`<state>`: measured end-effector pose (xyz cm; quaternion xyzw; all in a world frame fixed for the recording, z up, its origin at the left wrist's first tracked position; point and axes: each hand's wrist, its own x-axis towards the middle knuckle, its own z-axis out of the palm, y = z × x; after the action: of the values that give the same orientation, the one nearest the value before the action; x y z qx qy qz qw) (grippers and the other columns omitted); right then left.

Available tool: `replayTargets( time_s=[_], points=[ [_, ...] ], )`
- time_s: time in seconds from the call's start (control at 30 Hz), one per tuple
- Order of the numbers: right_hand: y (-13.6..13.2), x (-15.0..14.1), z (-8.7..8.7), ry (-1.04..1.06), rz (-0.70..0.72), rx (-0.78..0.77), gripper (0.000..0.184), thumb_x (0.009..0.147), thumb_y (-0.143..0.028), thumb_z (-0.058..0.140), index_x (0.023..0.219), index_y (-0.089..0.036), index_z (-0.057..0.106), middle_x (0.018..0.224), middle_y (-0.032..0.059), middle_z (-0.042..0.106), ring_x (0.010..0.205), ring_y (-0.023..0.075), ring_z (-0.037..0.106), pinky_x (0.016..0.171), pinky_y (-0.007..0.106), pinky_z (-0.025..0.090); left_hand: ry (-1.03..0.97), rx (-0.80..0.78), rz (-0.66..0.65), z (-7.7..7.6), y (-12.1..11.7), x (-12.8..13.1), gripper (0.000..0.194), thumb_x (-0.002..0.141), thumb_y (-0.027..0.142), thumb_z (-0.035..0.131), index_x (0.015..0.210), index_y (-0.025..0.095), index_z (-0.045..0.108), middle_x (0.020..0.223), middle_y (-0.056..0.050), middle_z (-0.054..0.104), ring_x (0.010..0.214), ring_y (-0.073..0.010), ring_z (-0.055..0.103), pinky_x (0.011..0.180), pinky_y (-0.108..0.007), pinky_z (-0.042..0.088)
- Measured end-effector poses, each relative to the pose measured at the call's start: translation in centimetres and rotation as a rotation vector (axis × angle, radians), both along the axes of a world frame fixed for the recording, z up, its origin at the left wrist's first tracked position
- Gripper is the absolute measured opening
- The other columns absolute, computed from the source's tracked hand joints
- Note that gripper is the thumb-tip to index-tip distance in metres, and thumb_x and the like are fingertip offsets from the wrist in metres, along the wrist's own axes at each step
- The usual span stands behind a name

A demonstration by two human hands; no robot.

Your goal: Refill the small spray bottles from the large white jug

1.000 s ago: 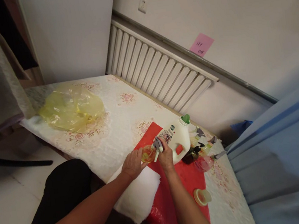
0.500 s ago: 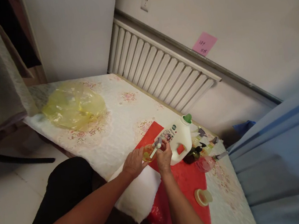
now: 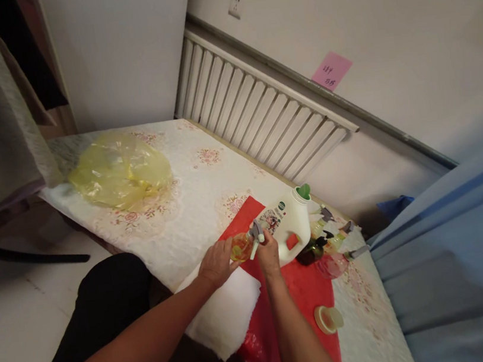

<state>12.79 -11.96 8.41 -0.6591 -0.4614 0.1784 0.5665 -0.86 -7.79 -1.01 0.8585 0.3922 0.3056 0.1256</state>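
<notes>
My left hand (image 3: pixel 216 263) is wrapped round a small clear spray bottle (image 3: pixel 241 248) with orange-yellow patches on its body. The bottle lies tilted, its grey and white spray head (image 3: pixel 255 234) pointing to the right. At that head, my right hand (image 3: pixel 269 253) has its fingers closed on the nozzle side; some of its fingertips are hidden. Just behind the hands stands a large white jug (image 3: pixel 297 220) with a handle, a label and a green piece in its mouth. Under my left wrist lies a white cloth (image 3: pixel 224 315).
A red mat (image 3: pixel 303 298) covers part of the flowered tablecloth (image 3: pixel 193 193). On the right are a pink spray bottle (image 3: pixel 332 265), a dark bottle (image 3: pixel 309 252) and a pale cap (image 3: pixel 328 319). A yellow plastic bag (image 3: pixel 121 171) rests at the far left. Behind is a radiator (image 3: pixel 258 109).
My right hand has shifted slightly right and its fingers have drawn back, so more of the spray head shows. The left hand still holds the bottle in the same place.
</notes>
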Motion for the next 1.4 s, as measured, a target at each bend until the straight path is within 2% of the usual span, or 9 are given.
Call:
replayTargets(
  time_s=[0.23,0.5,0.6,0.7,0.87,1.1,1.2,1.4],
  points=[
    [-0.5,0.6,0.3,-0.036,0.08,-0.031,0.034,0.07,-0.025,0.06,0.1,-0.019,0.074,0.096,0.0043,0.077,0.088,0.0218,0.068,0.082,0.033,0.054,-0.017,-0.007,-0.015,0.2,0.0,-0.1,0.057,0.09,0.044,0.063,0.136,0.015,0.047,0.113,-0.016,0.067,0.104,-0.0309,0.064,0.09,-0.042,0.051],
    [0.3,1.1,-1.0,-0.109,0.026,-0.022,0.028,0.071,-0.029,0.059,0.095,-0.018,0.069,0.091,0.004,0.073,0.085,0.02,0.065,0.08,0.031,0.052,0.027,-0.007,-0.008,-0.1,0.1,0.0,0.057,0.089,0.043,0.064,0.135,0.015,0.046,0.112,-0.015,0.066,0.104,-0.0306,0.063,0.09,-0.042,0.051],
    [0.7,1.2,-1.6,-0.154,0.01,-0.019,0.02,0.071,-0.03,0.061,0.086,-0.019,0.068,0.087,0.002,0.07,0.083,0.019,0.062,0.08,0.031,0.05,0.031,-0.01,-0.008,0.0,0.1,-0.1,0.057,0.089,0.043,0.064,0.135,0.015,0.046,0.114,-0.014,0.066,0.105,-0.03,0.062,0.09,-0.042,0.051],
    [0.9,1.2,-2.3,-0.185,-0.043,-0.017,0.015,0.069,-0.032,0.065,0.079,-0.02,0.064,0.081,0.0,0.067,0.079,0.0181,0.058,0.078,0.03,0.049,0.054,-0.015,-0.009,0.2,0.1,-0.2,0.057,0.088,0.042,0.065,0.135,0.015,0.046,0.114,-0.014,0.065,0.104,-0.0293,0.062,0.09,-0.041,0.05],
    [1.2,0.5,-3.2,-0.192,-0.194,-0.013,0.025,0.066,-0.036,0.072,0.082,-0.021,0.061,0.08,0.0011,0.066,0.077,0.0192,0.058,0.077,0.031,0.048,0.076,-0.024,-0.011,0.5,0.0,-0.2,0.044,0.088,0.043,0.064,0.12,0.013,0.057,0.106,-0.015,0.066,0.101,-0.0313,0.063,0.087,-0.042,0.051],
    [1.9,-0.4,-3.8,-0.178,-0.3,0.007,0.041,0.064,-0.038,0.076,0.097,-0.017,0.063,0.097,0.0111,0.072,0.088,0.0245,0.064,0.086,0.037,0.05,0.036,-0.048,-0.026,0.5,0.1,-0.1,0.058,0.089,0.045,0.063,0.135,0.015,0.045,0.114,-0.013,0.065,0.105,-0.0284,0.062,0.091,-0.041,0.05],
    [1.7,-0.3,-3.8,-0.187,-0.277,0.012,0.04,0.065,-0.038,0.074,0.097,-0.016,0.064,0.099,0.0115,0.072,0.093,0.0254,0.064,0.09,0.039,0.049,0.071,-0.066,-0.026,0.5,0.1,-0.1,0.059,0.089,0.046,0.064,0.137,0.017,0.044,0.115,-0.013,0.065,0.107,-0.0285,0.062,0.092,-0.041,0.049],
    [0.9,0.2,-3.3,-0.23,-0.118,0.056,0.034,0.075,-0.031,0.06,0.106,-0.018,0.067,0.107,0.009,0.069,0.101,0.0217,0.062,0.095,0.035,0.048,0.064,-0.06,-0.032,1.1,0.0,-0.2,0.057,0.089,0.043,0.064,0.135,0.016,0.045,0.114,-0.013,0.065,0.105,-0.029,0.062,0.092,-0.04,0.049]
  ],
)
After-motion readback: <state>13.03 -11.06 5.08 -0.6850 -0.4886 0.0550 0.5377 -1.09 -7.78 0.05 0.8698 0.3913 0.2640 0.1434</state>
